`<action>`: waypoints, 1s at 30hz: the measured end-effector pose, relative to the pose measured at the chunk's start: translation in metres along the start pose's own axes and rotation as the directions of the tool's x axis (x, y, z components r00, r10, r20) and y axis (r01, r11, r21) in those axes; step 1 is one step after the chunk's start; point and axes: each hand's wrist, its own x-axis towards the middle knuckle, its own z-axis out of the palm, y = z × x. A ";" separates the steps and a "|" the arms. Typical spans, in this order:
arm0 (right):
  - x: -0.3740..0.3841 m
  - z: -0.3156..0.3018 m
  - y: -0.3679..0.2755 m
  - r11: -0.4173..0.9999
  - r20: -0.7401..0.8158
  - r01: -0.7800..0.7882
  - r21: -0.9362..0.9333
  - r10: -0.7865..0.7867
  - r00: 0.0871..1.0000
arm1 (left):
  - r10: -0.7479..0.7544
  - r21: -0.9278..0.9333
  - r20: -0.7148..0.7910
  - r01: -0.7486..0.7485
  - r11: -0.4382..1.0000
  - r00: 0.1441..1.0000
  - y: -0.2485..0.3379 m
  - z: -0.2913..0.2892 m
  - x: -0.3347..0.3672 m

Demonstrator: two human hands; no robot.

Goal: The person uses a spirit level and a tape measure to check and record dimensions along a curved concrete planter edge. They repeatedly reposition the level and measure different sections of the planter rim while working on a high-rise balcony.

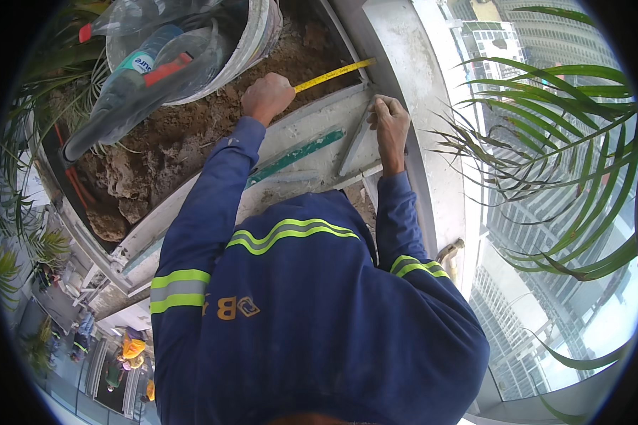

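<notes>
The yellow tape (333, 75) is held by the closed left hand (268, 98), apparently for tautness; the curled right hand's (388, 126) grip cannot be determined.

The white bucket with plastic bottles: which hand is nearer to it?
Left. The left hand is close beside the bucket, holding the yellow tape; the right hand is farther away, to the right.
</notes>
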 end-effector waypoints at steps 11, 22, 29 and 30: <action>0.015 0.011 0.022 0.891 -0.082 0.263 -0.370 -0.314 0.946 | -0.012 0.011 0.017 0.012 1.000 1.000 0.003 -0.002 -0.002; 0.028 0.049 0.007 0.668 -0.151 0.132 -0.732 -0.348 0.925 | -0.003 -0.033 -0.019 0.002 0.999 1.000 -0.002 0.003 -0.003; 0.038 0.057 0.006 0.678 -0.185 0.054 -0.733 -0.276 0.943 | 0.014 -0.024 -0.041 -0.015 1.000 0.999 -0.005 0.006 0.001; 0.039 0.057 0.006 0.681 -0.189 0.050 -0.731 -0.271 0.944 | 0.003 -0.021 -0.038 -0.004 1.000 0.999 -0.005 0.007 0.003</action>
